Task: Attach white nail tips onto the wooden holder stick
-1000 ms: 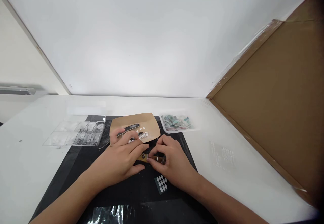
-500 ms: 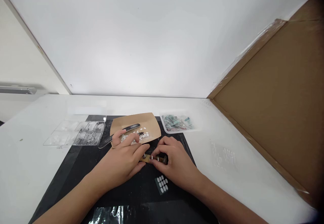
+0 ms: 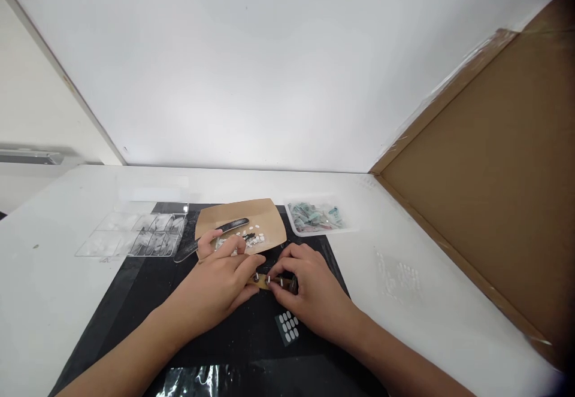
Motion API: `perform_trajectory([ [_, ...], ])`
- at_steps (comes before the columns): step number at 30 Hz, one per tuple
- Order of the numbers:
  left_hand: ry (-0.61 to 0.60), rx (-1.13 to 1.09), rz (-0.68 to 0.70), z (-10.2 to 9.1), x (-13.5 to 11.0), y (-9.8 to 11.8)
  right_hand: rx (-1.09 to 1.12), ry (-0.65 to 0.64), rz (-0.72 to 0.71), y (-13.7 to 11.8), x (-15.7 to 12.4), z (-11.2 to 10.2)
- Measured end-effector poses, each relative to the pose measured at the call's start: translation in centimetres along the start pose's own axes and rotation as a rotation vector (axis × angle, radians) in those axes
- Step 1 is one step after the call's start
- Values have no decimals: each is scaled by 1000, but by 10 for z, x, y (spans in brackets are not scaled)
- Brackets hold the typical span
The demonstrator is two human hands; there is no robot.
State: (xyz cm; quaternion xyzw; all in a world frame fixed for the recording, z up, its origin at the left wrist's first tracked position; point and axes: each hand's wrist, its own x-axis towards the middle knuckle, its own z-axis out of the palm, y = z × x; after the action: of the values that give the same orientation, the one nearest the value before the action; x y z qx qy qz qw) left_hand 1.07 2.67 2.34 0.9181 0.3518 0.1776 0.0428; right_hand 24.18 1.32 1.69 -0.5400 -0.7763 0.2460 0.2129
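Note:
A narrow yellow-brown strip (image 3: 263, 284) with several small upright pegs lies between my hands on the black mat. My left hand (image 3: 220, 280) grips the strip's left end between thumb and index finger, its other fingers curled above. At the strip's middle, the thumb and index finger of my right hand (image 3: 308, 277) close around a small pale peg (image 3: 268, 279). Whether the right fingertips also hold some tiny piece, I cannot tell. Part of the strip's right end is hidden behind the right hand. Below them lies a dark card with white oval stickers (image 3: 287, 327).
Behind my left hand, a brown paper tray (image 3: 272, 220) holds small white pieces and a dark nail file (image 3: 233, 225). A clear compartment box (image 3: 157, 235) stands left, a tub of green packets (image 3: 314, 216) right. A transparent sticker sheet (image 3: 398, 277) lies farther right.
My right thumb and index fingertips shift very slightly at the middle peg. My left hand keeps its hold on the strip, and the other things stay where they were.

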Motion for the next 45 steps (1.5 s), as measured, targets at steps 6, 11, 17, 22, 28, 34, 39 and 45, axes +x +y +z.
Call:
perform_trajectory([
  [6, -18, -7, -12, 0, -1, -1, 10, -31, -11, -2, 0, -7],
  [11, -22, 5, -1, -2, -1, -1, 64, -126, -66, 0, -2, -39],
  [17, -31, 8, 2, -3, 0, -3, -62, -346, 6, 15, -6, -80],
  [22, -9, 22, 43, -5, -1, -8, -83, -464, 48, 16, -8, -80],
  [28, 52, 39, 82, -14, 0, -6, -71, -364, 45, 26, -6, -80],
  [34, 201, 55, 74, -15, 2, -2, -66, -181, 72, 41, 2, -90],
  [39, 329, 56, 23, -8, 0, -14, -229, -98, 58, 48, 10, -81],
  [45, 396, 62, -44, -7, 3, -20, -345, -63, -3, 44, 16, -65],
])
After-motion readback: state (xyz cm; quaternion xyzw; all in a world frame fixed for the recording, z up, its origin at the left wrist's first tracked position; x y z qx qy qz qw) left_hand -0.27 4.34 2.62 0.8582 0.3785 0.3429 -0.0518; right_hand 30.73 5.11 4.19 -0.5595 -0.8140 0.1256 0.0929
